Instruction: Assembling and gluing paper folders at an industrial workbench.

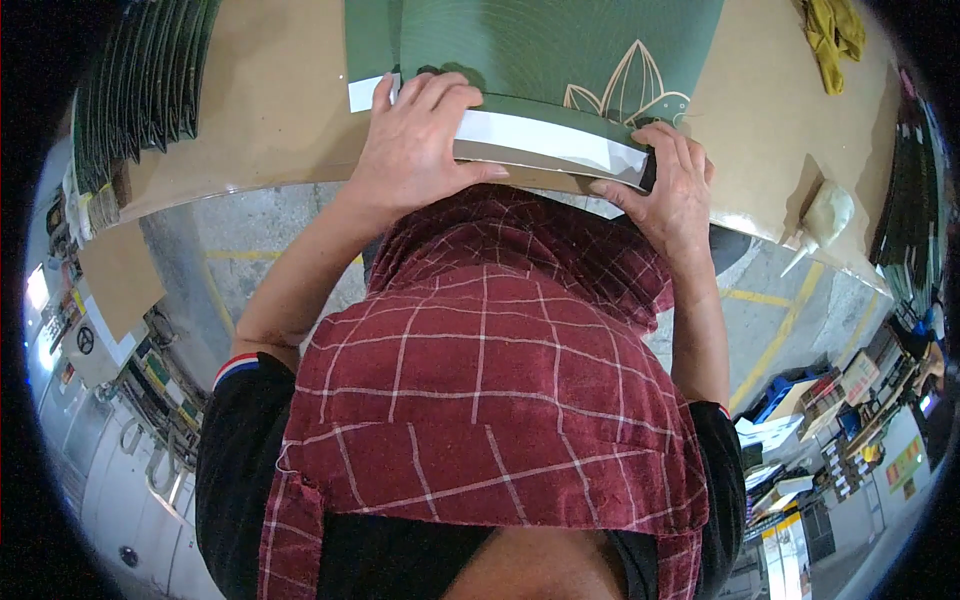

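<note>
A dark green printed paper sheet (550,50) with gold leaf outlines lies on the brown work surface in front of me. Along its near edge runs a folded white strip (560,140). My left hand (415,150) closes on this edge, its fingers curled over the top and its thumb along the near side. At the strip's right end, my right hand (678,185) grips the same edge between bent fingers and thumb. What lies under the fingertips is hidden.
A white squeeze bottle (828,215) with a pointed nozzle lies at the table's right edge. Yellow-green gloves or cloth (834,40) rest at the far right. Folded green pieces (150,75) stand stacked at the left, and another dark stack (912,200) is at the right.
</note>
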A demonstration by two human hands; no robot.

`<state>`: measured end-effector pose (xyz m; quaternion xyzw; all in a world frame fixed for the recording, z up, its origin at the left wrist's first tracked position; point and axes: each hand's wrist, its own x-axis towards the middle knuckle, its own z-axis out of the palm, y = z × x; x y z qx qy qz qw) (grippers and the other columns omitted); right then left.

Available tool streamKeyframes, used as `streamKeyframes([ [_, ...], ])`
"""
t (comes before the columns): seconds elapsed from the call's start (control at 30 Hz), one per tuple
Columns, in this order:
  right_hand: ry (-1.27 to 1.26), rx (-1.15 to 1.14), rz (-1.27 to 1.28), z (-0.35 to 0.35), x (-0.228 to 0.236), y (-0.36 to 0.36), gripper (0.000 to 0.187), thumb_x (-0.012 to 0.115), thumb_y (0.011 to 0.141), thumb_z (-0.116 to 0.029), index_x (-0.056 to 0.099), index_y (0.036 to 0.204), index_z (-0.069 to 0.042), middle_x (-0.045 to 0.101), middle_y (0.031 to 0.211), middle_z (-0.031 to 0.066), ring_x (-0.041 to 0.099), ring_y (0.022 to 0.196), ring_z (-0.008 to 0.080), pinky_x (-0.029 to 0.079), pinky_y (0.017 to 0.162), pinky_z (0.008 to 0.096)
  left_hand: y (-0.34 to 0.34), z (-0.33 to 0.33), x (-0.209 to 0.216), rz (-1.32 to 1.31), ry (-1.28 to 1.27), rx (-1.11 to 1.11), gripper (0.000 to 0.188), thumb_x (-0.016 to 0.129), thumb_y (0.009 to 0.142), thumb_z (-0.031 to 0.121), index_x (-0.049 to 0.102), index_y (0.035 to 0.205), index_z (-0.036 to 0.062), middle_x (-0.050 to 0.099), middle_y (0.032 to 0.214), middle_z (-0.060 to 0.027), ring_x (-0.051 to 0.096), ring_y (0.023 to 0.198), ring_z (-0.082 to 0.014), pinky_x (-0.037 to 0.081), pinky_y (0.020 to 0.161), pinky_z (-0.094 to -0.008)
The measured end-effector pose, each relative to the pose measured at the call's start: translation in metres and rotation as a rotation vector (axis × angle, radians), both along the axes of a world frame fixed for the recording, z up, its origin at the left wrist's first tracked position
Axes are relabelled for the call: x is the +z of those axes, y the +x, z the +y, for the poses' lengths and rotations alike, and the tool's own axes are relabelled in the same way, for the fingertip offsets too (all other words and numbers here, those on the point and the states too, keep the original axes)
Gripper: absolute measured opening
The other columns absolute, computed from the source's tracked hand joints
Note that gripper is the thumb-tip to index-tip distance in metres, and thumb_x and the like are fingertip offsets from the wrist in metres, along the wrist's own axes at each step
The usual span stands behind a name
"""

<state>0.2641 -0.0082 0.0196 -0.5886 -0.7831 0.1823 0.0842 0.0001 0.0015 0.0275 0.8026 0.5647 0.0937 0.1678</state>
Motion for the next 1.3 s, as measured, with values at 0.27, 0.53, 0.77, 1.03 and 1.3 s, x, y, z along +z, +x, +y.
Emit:
streamKeyframes([
  [0.27, 0.029, 0.006, -0.017, -0.002, -0.002, 0.001, 0.066, 0.071, 0.058, -0.049, 0.052, 0.106, -0.008, 0.051, 0.114, 0.0081, 0.045, 0.104, 0.0274, 0.033, 0.09, 0.0402, 0.013, 0.035, 0.024, 0.11, -0.127, -0.62, 0.061, 0.076, 0.051, 0.039, 0.055, 0.097, 0.0063, 0.053, 0.098, -0.0043, 0.044, 0.097, -0.0203, 0.03, 0.086, -0.036],
  [0.53, 0.133, -0.069, 0.012, -0.006, -0.011, -0.005, 0.062, 0.067, 0.061, -0.053, 0.055, 0.1, -0.007, 0.055, 0.104, 0.0053, 0.048, 0.098, 0.0253, 0.033, 0.086, 0.0416, 0.03, 0.044, 0.009, 0.257, -0.125, -0.628, 0.042, 0.068, 0.066, 0.045, 0.065, 0.081, 0.0059, 0.06, 0.075, -0.0043, 0.05, 0.088, -0.0185, 0.033, 0.079, -0.034],
  [0.77, 0.333, -0.199, -0.026, -0.004, -0.026, -0.017, 0.047, 0.066, 0.064, -0.052, 0.057, 0.083, -0.009, 0.056, 0.083, 0.0037, 0.051, 0.083, 0.0233, 0.034, 0.078, 0.0386, 0.032, 0.047, -0.007, 0.206, -0.135, -0.444, 0.035, 0.071, 0.063, 0.035, 0.061, 0.086, 0.0108, 0.058, 0.081, -0.0036, 0.048, 0.091, -0.0194, 0.031, 0.083, -0.0361],
  [1.03, 0.392, -0.223, -0.094, 0.003, -0.039, -0.014, 0.041, 0.063, 0.068, -0.05, 0.056, 0.082, -0.012, 0.055, 0.081, 0.0014, 0.051, 0.082, 0.0216, 0.035, 0.076, 0.0384, 0.028, 0.045, -0.035, 0.196, 0.58, -0.887, 0.068, 0.059, 0.073, 0.047, 0.034, 0.13, 0.0203, 0.036, 0.133, -0.0008, 0.027, 0.127, -0.0166, 0.017, 0.103, -0.0485],
  [1.3, 0.505, -0.212, -0.248, 0.04, -0.026, -0.048, 0.023, 0.055, 0.079, -0.03, 0.054, 0.094, -0.014, 0.055, 0.097, 0.002, 0.05, 0.093, 0.0199, 0.033, 0.082, 0.0416, 0.03, 0.05, -0.057, -0.096, 0.353, -0.883, 0.059, 0.046, 0.081, 0.051, 0.032, 0.129, 0.0196, 0.029, 0.136, -0.0027, 0.025, 0.128, -0.0191, 0.017, 0.103, -0.0494],
])
